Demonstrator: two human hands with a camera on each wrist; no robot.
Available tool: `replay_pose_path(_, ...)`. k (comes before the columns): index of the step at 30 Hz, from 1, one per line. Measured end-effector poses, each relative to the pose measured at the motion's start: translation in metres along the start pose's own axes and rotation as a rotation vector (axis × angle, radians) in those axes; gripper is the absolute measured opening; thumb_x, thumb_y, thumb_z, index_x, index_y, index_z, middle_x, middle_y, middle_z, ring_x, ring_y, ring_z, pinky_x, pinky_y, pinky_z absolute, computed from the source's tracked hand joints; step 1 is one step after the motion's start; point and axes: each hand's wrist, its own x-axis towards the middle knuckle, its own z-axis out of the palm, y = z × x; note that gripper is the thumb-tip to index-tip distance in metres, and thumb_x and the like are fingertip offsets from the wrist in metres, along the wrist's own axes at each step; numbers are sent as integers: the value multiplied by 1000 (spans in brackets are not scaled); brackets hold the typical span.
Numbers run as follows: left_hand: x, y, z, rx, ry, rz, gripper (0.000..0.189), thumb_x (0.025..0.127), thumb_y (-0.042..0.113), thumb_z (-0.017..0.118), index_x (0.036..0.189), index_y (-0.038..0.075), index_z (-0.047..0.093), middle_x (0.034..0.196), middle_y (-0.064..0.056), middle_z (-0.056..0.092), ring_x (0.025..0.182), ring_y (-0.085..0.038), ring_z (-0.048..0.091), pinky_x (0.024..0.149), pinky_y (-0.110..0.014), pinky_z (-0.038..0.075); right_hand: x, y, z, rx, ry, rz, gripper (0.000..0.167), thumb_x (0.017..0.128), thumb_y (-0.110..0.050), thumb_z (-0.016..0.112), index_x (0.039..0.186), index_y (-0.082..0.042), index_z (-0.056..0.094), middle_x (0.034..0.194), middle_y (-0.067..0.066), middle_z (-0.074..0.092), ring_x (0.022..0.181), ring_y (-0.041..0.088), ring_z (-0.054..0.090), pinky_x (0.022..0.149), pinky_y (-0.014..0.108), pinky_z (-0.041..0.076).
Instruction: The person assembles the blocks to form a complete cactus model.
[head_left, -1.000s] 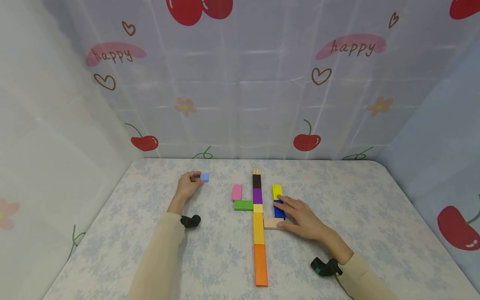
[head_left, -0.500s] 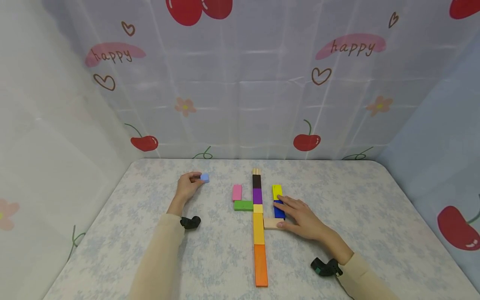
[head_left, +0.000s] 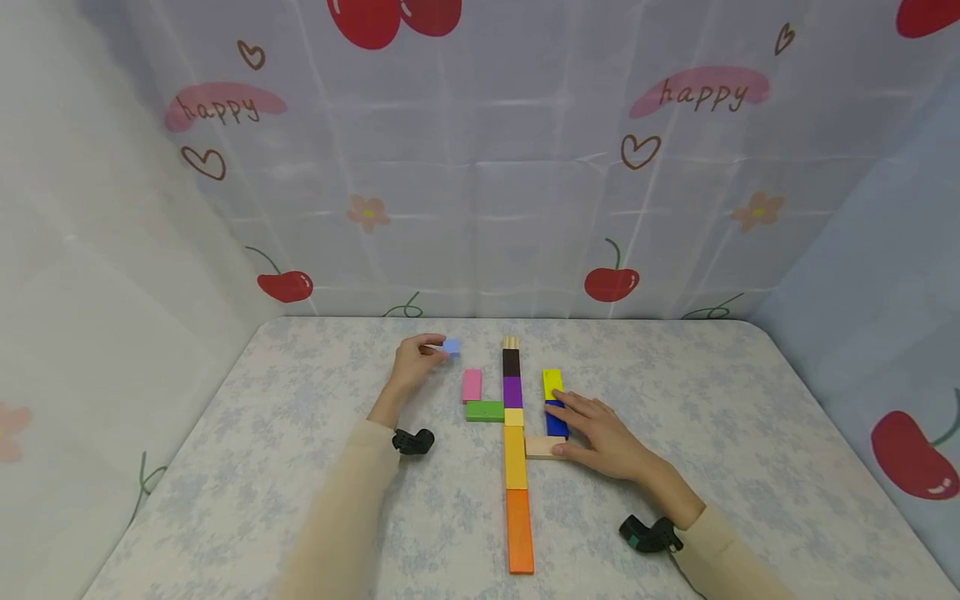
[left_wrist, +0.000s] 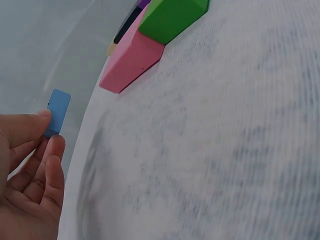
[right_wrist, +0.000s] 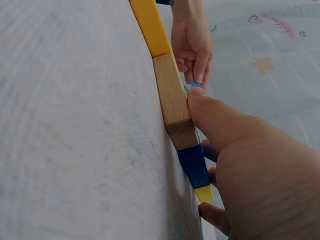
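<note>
Between thumb and fingers my left hand pinches a small light blue block, held above the table's far part, back-left of the pink block. In the left wrist view, that light blue block stands out past the thumb tip. My right hand rests with spread, relaxed fingers on the right-hand blocks. Its thumb touches the plain wooden block, while other fingers reach over the dark blue block and the yellow block. The hand partly covers these pieces.
A straight row of blocks runs down the middle: black, purple, yellow-orange and orange, with thin pale pieces at its far end. A green block joins its left side. Patterned curtains surround the table.
My left hand has moved right with the light blue block, from the far left toward the central row. The right hand stays on its blocks.
</note>
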Motion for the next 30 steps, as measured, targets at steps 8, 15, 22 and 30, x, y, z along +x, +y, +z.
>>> replay_pose_path(8,-2,1,18,-2,-41,3,33,92,11,69,124,6,66,121,-12,65,99,-24,61,76,-29,53,1,-1,0,-3,6,-8,62,91,-47,65,143,-17,52,154,11,40,141,36,37,111,63,28)
replay_pose_path(15,-3,2,28,20,-51,14,33,90,11,70,122,6,67,115,-14,67,98,-25,63,76,-32,53,1,0,1,-3,8,-10,62,91,-47,64,143,-18,52,154,11,40,141,36,37,111,63,28)
replay_pose_path(22,-4,2,32,38,-57,21,32,88,8,72,120,4,69,112,-13,69,94,-24,64,75,-31,53,1,0,2,-7,11,-9,62,91,-47,64,144,-18,51,154,11,40,142,36,37,111,64,27)
replay_pose_path(30,-3,0,33,48,-64,48,32,86,6,72,118,3,70,108,-14,70,90,-24,65,74,-31,53,0,-1,1,1,5,6,62,90,-46,65,144,-18,51,155,11,40,142,36,36,112,64,26)
